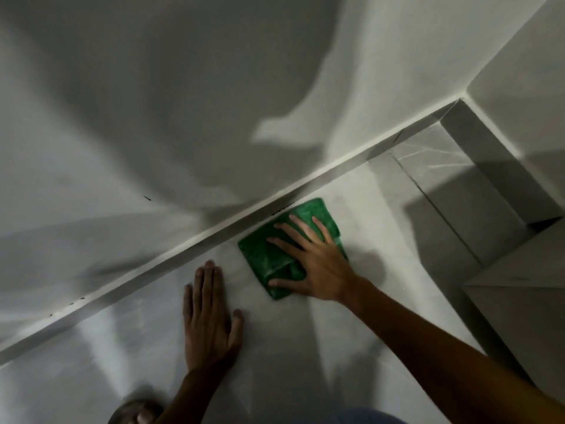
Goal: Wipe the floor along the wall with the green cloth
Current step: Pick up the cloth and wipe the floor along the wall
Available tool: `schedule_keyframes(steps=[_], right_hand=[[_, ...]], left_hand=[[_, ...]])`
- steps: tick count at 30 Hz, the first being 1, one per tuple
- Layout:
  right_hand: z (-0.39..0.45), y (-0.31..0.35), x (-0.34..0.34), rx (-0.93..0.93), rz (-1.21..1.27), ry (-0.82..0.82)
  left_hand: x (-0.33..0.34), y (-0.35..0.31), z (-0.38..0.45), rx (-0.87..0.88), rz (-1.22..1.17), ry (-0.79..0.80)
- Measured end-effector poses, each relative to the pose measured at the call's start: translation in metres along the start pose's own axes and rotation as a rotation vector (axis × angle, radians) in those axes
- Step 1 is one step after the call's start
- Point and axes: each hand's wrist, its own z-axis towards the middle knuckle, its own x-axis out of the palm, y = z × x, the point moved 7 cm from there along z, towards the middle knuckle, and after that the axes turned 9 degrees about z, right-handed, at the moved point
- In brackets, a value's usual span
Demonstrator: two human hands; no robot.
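Note:
The folded green cloth lies flat on the pale tiled floor, its far edge touching the white skirting at the foot of the wall. My right hand presses down on the cloth with fingers spread, thumb on its near corner. My left hand rests palm down on the bare floor just left of the cloth, fingers together and pointing at the skirting, holding nothing.
The wall meets a second wall at a corner to the upper right. A grey block or step stands at the right. A foot in a sandal shows at the bottom edge.

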Motion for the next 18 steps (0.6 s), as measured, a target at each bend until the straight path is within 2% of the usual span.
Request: schedule_keyframes(steps=[3, 7, 10, 14, 18], right_hand=[[0.017, -0.006, -0.001, -0.035, -0.029, 0.026], [0.018, -0.012, -0.004, -0.049, -0.039, -0.046], [0.014, -0.020, -0.007, 0.030, -0.032, -0.160], [-0.003, -0.027, -0.017, 0.162, 0.026, -0.421], [-0.026, -0.011, -0.014, 0.233, 0.160, -0.386]], left_hand=[[0.001, 0.000, 0.000, -0.006, -0.015, 0.006], [0.001, 0.000, 0.001, -0.001, -0.005, 0.014], [0.000, -0.001, 0.001, 0.000, -0.015, 0.010], [0.002, 0.001, 0.002, 0.017, -0.025, 0.021], [-0.001, 0.001, 0.002, 0.066, -0.018, 0.056]])
